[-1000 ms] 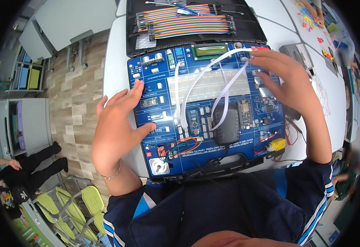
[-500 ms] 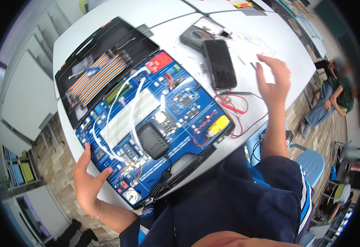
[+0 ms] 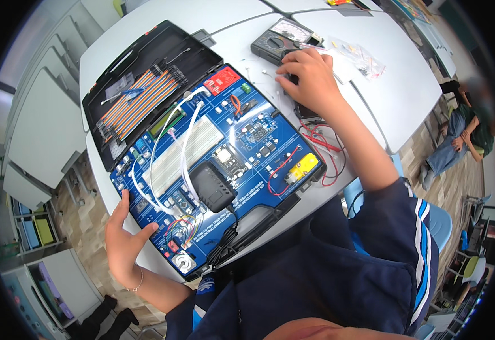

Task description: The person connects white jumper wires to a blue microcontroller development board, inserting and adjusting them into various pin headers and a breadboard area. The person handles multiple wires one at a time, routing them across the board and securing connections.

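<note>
A blue electronics training board [image 3: 253, 195] lies tilted in its black case. My left hand [image 3: 127, 241] rests at the board's left edge, thumb and fingers apart, holding nothing. My right hand [image 3: 310, 79] reaches over the black phone [image 3: 307, 113] and covers most of it. Its fingers are bent but apart, near the phone's far left side; whether they touch it is hidden. Just beyond is an analog multimeter [image 3: 276, 42]. A black power adapter [image 3: 212, 186] sits on the board beside the white breadboard [image 3: 185, 153], with white cables [image 3: 186, 153] across it.
The case's open lid [image 3: 171, 42] holds rainbow ribbon wires [image 3: 143, 102]. Red and black test leads [image 3: 327, 141] curl by the right forearm. A clear bag of small parts [image 3: 361, 59] lies on the white table [image 3: 395, 85]. Another person [image 3: 463, 130] sits at the right.
My right hand has moved left from beside the phone to over it, fingers more bent. My left hand stays at the board's edge. The view has shifted slightly.
</note>
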{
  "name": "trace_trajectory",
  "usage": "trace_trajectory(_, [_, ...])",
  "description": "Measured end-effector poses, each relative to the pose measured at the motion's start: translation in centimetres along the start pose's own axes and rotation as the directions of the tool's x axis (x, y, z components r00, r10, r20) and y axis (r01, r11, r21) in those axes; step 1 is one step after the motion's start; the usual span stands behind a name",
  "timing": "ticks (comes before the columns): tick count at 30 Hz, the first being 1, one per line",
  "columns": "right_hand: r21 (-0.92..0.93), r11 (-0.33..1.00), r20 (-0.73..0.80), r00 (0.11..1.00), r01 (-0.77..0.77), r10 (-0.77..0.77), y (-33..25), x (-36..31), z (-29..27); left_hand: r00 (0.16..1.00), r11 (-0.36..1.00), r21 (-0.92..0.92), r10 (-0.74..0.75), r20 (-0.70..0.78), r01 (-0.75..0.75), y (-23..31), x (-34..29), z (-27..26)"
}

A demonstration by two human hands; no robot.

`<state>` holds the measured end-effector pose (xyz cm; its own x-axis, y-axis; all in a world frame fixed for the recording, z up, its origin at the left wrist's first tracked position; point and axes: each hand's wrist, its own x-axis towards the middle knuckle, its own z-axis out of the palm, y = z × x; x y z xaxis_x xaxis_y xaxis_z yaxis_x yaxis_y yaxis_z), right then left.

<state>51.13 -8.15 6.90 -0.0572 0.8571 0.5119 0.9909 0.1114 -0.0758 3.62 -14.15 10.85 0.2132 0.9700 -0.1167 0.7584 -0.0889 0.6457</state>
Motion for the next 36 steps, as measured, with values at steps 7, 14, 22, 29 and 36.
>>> trace_trajectory(7, [-0.267,0.961,0.275,0.961,0.075,0.002,-2.6,3.7,3.0,0.996,0.996,0.052,0.071,-0.045,-0.069,-0.9,-0.1,0.0])
trace_trajectory(14, [-0.301,0.949,0.422,0.906,0.097,0.041,-1.6,5.3,3.8,0.998,0.998,0.042,0.044,-0.035,-0.043,-0.9,0.1,0.3])
trace_trajectory(22, [0.570,0.781,0.280,0.954,-0.257,0.110,1.5,7.1,-2.5,1.000,0.999,0.033,0.013,-0.016,-0.012,-1.2,0.0,0.1])
trace_trajectory(29, [0.678,0.652,0.141,0.931,-0.339,0.336,2.4,6.0,-2.9,1.000,1.000,0.023,-0.001,-0.007,0.001,-0.4,0.2,0.0])
trace_trajectory(36, [0.210,0.942,0.128,0.962,-0.262,0.240,2.3,3.1,-2.4,1.000,0.999,0.046,0.020,-0.012,-0.019,-0.8,0.1,0.1])
